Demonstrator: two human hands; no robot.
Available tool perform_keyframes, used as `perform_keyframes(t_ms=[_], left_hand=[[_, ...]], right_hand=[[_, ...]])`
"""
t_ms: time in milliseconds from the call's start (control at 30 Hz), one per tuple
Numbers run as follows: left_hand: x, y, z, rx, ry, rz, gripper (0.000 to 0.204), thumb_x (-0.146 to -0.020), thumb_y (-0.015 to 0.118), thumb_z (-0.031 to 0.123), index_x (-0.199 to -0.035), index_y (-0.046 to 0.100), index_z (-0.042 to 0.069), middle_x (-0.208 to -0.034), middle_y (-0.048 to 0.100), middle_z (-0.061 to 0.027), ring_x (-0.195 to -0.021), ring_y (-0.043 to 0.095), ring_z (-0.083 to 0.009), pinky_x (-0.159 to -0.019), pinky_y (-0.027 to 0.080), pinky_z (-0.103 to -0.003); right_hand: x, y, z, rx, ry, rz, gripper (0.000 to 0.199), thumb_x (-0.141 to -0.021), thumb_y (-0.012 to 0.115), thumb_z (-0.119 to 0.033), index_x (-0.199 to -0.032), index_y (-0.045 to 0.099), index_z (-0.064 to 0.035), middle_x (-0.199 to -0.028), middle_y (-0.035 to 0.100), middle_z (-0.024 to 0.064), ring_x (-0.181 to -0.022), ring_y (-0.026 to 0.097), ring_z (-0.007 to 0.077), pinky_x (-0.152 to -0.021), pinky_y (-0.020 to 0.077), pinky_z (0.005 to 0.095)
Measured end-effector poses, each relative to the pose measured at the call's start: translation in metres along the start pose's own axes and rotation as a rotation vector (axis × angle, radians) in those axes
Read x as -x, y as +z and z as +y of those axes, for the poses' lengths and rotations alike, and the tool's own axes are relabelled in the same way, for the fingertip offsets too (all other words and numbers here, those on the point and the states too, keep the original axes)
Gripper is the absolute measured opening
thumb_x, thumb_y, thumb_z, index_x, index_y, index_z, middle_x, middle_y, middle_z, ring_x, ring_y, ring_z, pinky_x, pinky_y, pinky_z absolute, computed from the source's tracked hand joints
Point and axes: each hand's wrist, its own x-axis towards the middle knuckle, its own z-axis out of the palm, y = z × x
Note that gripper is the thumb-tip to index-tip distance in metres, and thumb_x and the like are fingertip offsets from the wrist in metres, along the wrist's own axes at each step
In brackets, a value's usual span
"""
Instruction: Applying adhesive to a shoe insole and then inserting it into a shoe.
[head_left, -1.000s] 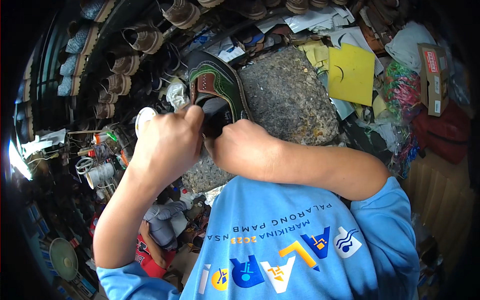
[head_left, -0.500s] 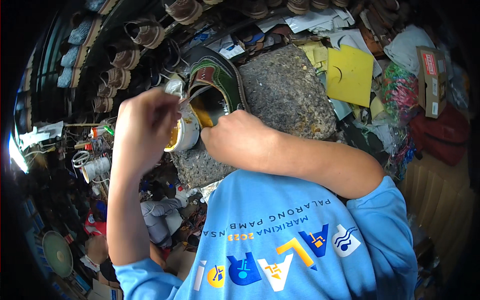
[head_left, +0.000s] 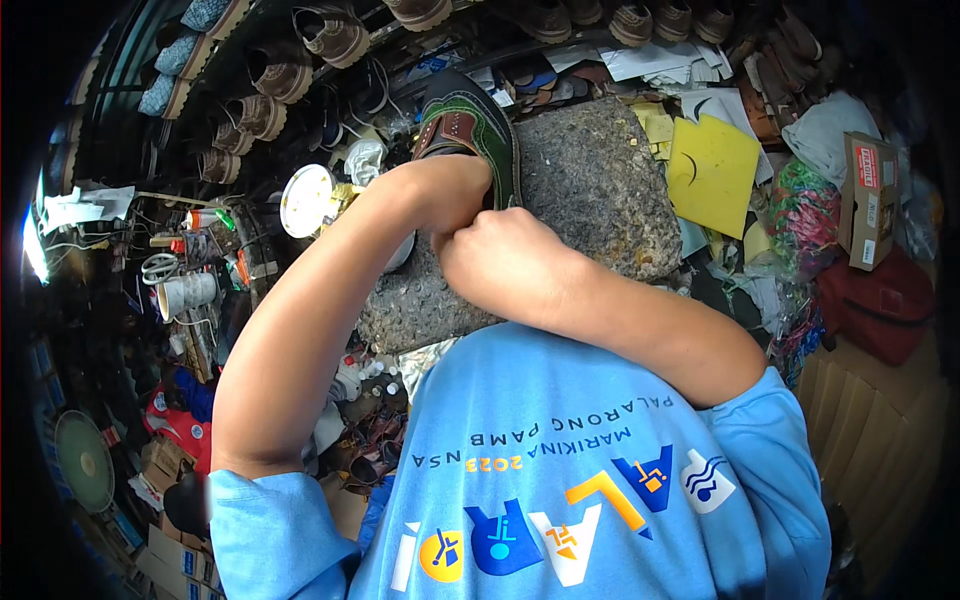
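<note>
Left hand [head_left: 452,188] seems to reach inside the green-and-brown shoe [head_left: 497,140] – fingers hidden, grip unclear. Right hand [head_left: 500,252] looks clamped on the shoe's back end; the next move calls for steadiness

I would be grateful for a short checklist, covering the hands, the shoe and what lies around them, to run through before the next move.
1. Right hand closed at the heel end of the green, brown and black leather shoe: ok.
2. Left hand has its fingertips in plain sight: not ok; the hand covers the shoe's opening and hides them.
3. Shoe resting firmly on the rough grey stone block: cannot tell; it overlaps the block's far left part in view.
4. Round white disc with yellow smears clear of both hands: ok.
5. Flat yellow sheet clear of both hands: ok.
</note>
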Motion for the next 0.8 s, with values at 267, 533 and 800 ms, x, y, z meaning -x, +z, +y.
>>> perform_keyframes(t_ms=[267, 533, 800], left_hand=[[-0.017, 0.017, -0.011, -0.161, -0.043, 0.196, 0.022, -0.081, 0.064, 0.007, -0.096, 0.079, 0.000, -0.101, 0.074, -0.0249, -0.096, 0.073, -0.0369, -0.083, 0.057, -0.044], [0.009, 0.021, -0.011, -0.095, 0.030, 0.242, 0.021, -0.078, 0.064, 0.005, -0.091, 0.076, -0.005, -0.097, 0.073, -0.0293, -0.098, 0.072, -0.0408, -0.085, 0.057, -0.046], [0.018, 0.032, -0.004, -0.177, 0.102, 0.267, 0.017, -0.079, 0.062, 0.003, -0.084, 0.074, -0.007, -0.087, 0.073, -0.0279, -0.088, 0.074, -0.0408, -0.080, 0.059, -0.047]], right_hand=[[-0.007, -0.015, 0.002, 0.033, -0.051, -0.139, 0.017, -0.083, 0.061, -0.009, -0.094, 0.071, 0.0000, -0.081, 0.075, 0.0152, -0.077, 0.076, 0.0317, -0.068, 0.0626, 0.0443], [0.002, -0.019, -0.007, -0.017, -0.060, -0.074, 0.014, -0.086, 0.059, -0.008, -0.095, 0.063, 0.0029, -0.080, 0.074, 0.0181, -0.077, 0.076, 0.0330, -0.066, 0.0626, 0.0457], [0.003, -0.002, -0.012, 0.024, -0.073, -0.037, 0.018, -0.086, 0.059, -0.008, -0.098, 0.064, 0.0036, -0.076, 0.073, 0.0160, -0.070, 0.075, 0.0329, -0.061, 0.0626, 0.0462]])
